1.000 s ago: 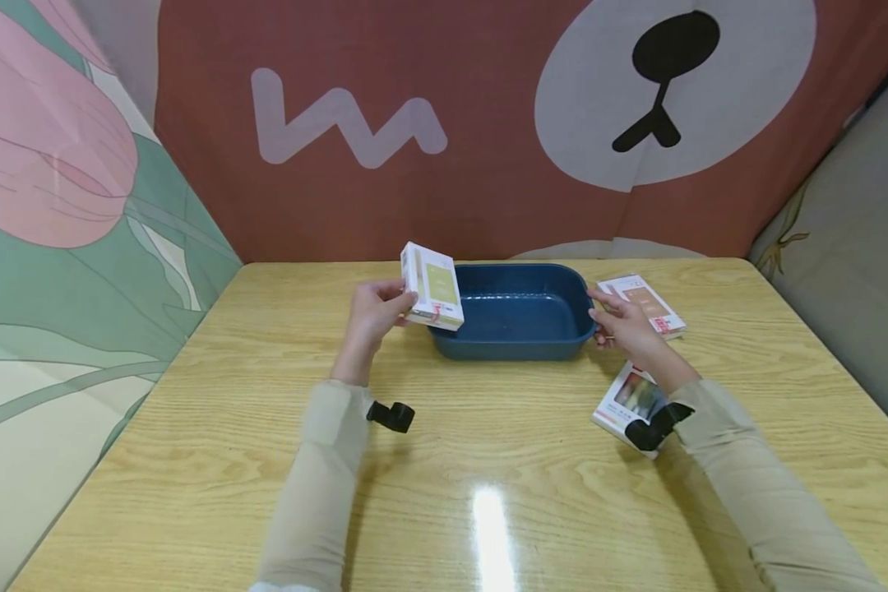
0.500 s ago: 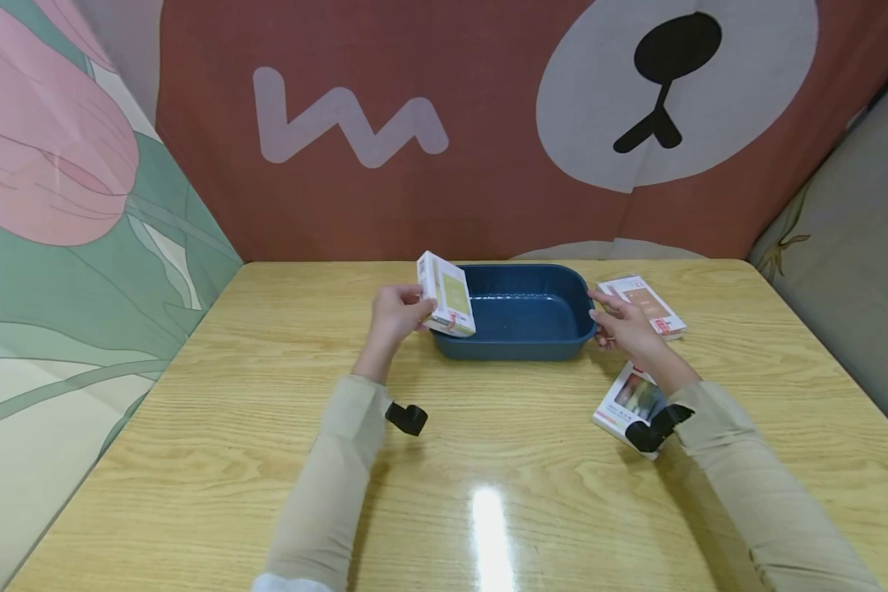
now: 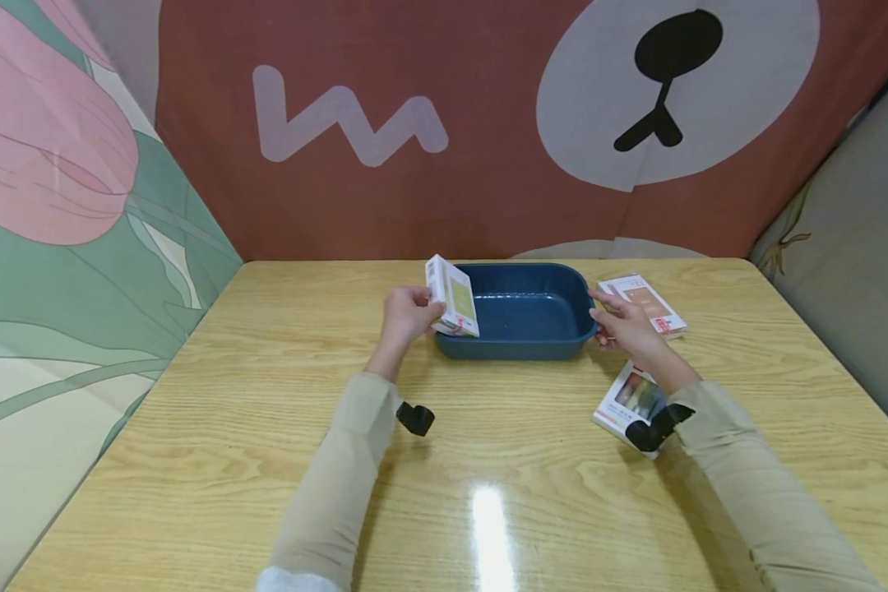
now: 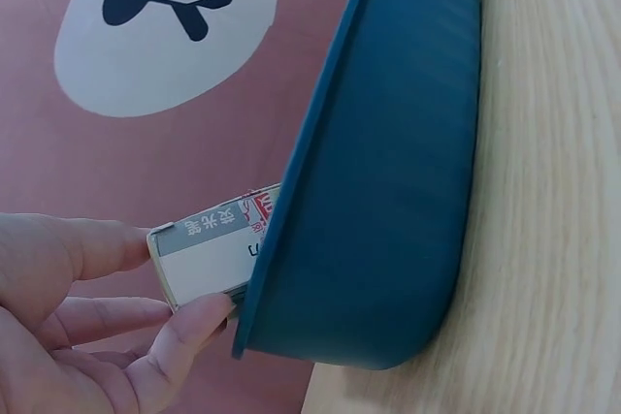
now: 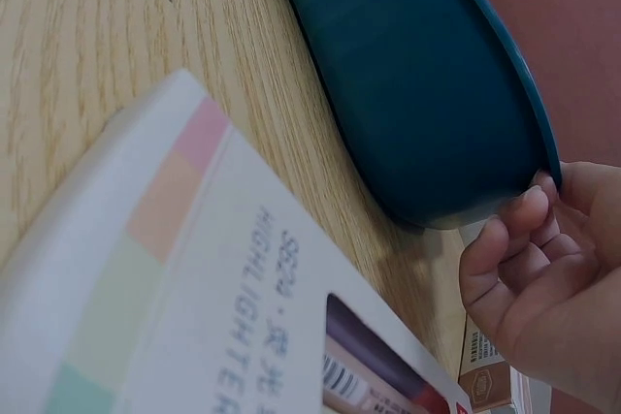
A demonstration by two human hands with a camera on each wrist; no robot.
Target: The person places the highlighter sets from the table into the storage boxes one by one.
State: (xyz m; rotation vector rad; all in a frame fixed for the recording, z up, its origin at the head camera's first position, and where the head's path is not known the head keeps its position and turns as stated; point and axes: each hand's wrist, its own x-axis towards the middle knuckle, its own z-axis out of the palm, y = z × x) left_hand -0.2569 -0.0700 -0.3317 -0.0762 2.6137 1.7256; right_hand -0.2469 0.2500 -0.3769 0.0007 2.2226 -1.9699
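My left hand [image 3: 407, 316] pinches a white highlighter box [image 3: 455, 298] with a yellow-green panel by its left edge. The box is tilted at the left end of a blue plastic bin [image 3: 514, 350], its lower part inside the rim. In the left wrist view, thumb and fingers grip the end of the box, and the bin wall hides the rest. Across the bin, my right hand [image 3: 627, 329] holds the right rim with curled fingers. A second highlighter box [image 3: 622, 404] with a clear window lies partly under my right wrist. Behind that hand lies a white box with an orange-brown panel [image 3: 645, 302].
The bin stands near the back edge of the wooden table [image 3: 252, 460]. A reddish-brown cloth [image 3: 340, 214] with a cartoon face hangs behind it. Printed cloths also hang at the left and right sides.
My left hand has moved right and slightly down, bringing the highlighter box into the left end of the bin and tilting it more steeply. My right hand stays on the rim.
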